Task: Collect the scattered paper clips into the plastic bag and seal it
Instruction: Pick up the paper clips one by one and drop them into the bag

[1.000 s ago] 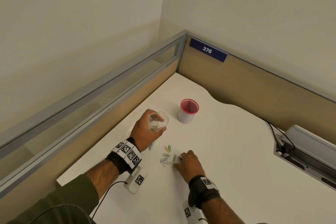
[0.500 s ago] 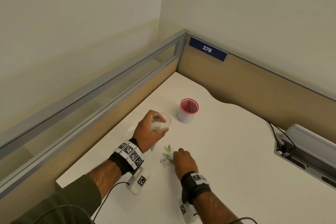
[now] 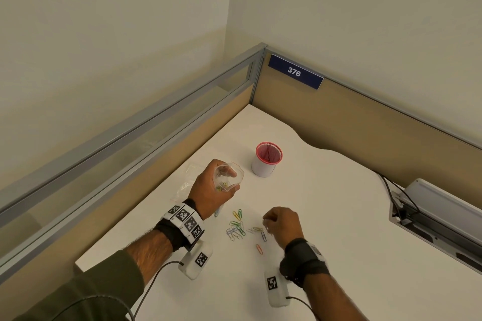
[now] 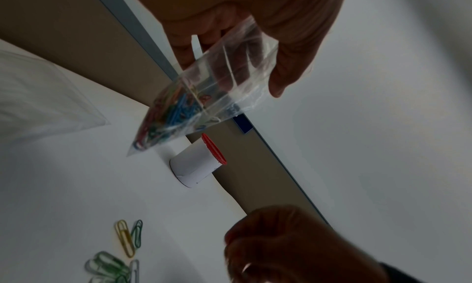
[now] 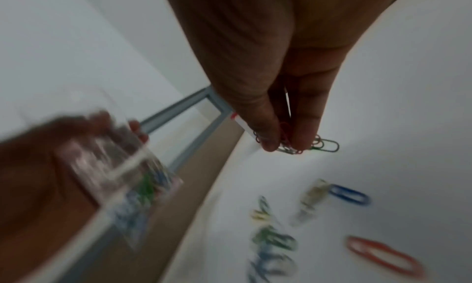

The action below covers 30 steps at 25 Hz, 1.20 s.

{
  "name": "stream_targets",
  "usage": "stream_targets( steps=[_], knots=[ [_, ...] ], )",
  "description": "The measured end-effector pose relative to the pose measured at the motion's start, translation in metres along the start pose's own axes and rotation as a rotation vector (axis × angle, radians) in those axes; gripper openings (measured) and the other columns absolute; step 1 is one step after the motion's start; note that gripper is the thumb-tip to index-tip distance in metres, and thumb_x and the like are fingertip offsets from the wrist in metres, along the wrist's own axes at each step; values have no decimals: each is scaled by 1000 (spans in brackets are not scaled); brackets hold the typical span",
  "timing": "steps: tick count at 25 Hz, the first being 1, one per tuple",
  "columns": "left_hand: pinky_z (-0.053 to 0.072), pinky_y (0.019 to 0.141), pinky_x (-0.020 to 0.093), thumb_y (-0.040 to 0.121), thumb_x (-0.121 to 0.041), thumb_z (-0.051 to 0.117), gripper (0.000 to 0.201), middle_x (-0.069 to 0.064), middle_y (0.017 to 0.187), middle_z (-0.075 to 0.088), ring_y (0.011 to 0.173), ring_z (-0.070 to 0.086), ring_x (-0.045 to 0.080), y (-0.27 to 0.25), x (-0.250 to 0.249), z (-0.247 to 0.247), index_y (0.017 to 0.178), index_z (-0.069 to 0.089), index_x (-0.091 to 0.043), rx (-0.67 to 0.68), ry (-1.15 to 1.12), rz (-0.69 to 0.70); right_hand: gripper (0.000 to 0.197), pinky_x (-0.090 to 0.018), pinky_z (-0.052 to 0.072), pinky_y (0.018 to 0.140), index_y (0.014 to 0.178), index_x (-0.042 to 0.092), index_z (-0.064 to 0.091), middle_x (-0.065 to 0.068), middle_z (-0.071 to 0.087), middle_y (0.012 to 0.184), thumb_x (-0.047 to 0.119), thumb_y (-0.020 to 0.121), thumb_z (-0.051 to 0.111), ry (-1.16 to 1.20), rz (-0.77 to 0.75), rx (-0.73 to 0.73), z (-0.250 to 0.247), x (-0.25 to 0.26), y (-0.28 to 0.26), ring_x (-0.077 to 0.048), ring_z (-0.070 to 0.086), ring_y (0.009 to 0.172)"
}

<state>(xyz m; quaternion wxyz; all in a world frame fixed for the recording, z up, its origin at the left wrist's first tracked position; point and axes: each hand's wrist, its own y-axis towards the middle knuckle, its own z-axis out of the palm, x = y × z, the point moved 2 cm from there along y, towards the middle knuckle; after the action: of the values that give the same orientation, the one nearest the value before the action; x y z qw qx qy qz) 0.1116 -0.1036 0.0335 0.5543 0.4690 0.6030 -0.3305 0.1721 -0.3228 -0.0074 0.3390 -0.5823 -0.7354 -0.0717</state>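
My left hand holds a small clear plastic bag above the desk, its mouth held open and several coloured paper clips inside. The bag is blurred in the right wrist view. My right hand, lifted just off the desk to the right of the bag, pinches a small bunch of paper clips between thumb and fingertips. Several loose paper clips in green, yellow, blue and red lie on the white desk between both hands, also seen from the left wrist.
A white cup with a red mesh rim stands behind the bag. Another clear plastic bag lies flat left of my left hand. A grey cable box sits at the desk's right edge. Partition walls close the far sides.
My right hand has lifted off the clip pile with several clips pinched and moved to the right, uncovering blue and red clips. The left hand kept the bag up, shifting slightly.
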Motion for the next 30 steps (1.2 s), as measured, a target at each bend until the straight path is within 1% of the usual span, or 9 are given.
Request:
stream_targets(
  steps=[3, 5, 7, 10, 13, 18, 22, 27, 30],
  knots=[
    [49, 95, 23, 77, -9, 80, 40, -2, 106, 68, 108, 64, 12, 1, 0, 5, 107, 54, -15, 11, 8, -8, 8, -32, 59, 69, 78, 11, 71, -7, 71, 71, 5, 82, 68, 289, -69, -98, -34, 34, -12, -16, 64, 60],
    [49, 93, 18, 77, -9, 80, 41, -3, 106, 68, 107, 64, 10, 1, -2, 8, 108, 54, -15, 21, 17, -9, 6, -28, 60, 69, 81, 11, 73, -7, 72, 72, 6, 83, 69, 432, -155, -136, -54, 66, -18, -22, 67, 64],
    [50, 92, 19, 77, -10, 80, 41, -3, 106, 68, 106, 64, 10, 0, -3, 11, 108, 54, -15, 29, 31, 10, 6, -27, 61, 70, 84, 10, 74, -9, 73, 76, 6, 83, 70, 561, -226, -138, -70, 94, -23, -25, 69, 69],
    [52, 88, 19, 77, -13, 80, 41, -7, 104, 68, 104, 64, 6, -1, -2, 16, 108, 54, -17, 44, 58, 35, 7, -28, 61, 70, 88, 7, 74, -11, 73, 80, 5, 83, 69, 624, -298, -115, -77, 121, -28, -25, 69, 72],
    [48, 78, 6, 78, -15, 80, 42, -14, 101, 64, 99, 61, -6, -4, -4, 23, 110, 53, -20, 55, 96, 24, 8, -25, 60, 69, 90, 6, 73, -9, 73, 80, 5, 83, 69, 616, -322, -113, -69, 131, -28, -22, 69, 70],
    [44, 72, -1, 78, -18, 80, 44, -20, 97, 60, 92, 58, -17, -6, -4, 31, 108, 50, -26, 74, 139, 23, 6, -17, 56, 66, 89, 13, 74, 2, 73, 80, 14, 84, 70, 494, -341, -113, -58, 130, -28, -7, 67, 70],
    [46, 75, 2, 79, -18, 80, 44, -19, 100, 61, 96, 61, -9, -7, -6, 29, 109, 50, -26, 78, 112, 25, 7, -16, 56, 72, 91, 20, 73, 6, 72, 87, 20, 84, 71, 387, -374, -155, -61, 129, -30, -6, 67, 78],
    [48, 86, 9, 78, -14, 80, 41, -7, 105, 68, 108, 63, 7, -10, -7, 19, 107, 53, -23, 66, 43, 24, 11, -22, 59, 68, 92, 15, 72, 2, 71, 85, 8, 86, 66, 486, -347, -244, -68, 108, -22, -12, 68, 72],
    [49, 87, 11, 77, -12, 80, 40, -6, 105, 68, 108, 63, 6, -12, -5, 7, 105, 53, -21, 30, 31, 5, 12, -32, 57, 83, 95, 16, 72, 1, 71, 93, 13, 87, 64, 241, -235, -216, -46, 71, 3, -15, 66, 83]
  ],
)
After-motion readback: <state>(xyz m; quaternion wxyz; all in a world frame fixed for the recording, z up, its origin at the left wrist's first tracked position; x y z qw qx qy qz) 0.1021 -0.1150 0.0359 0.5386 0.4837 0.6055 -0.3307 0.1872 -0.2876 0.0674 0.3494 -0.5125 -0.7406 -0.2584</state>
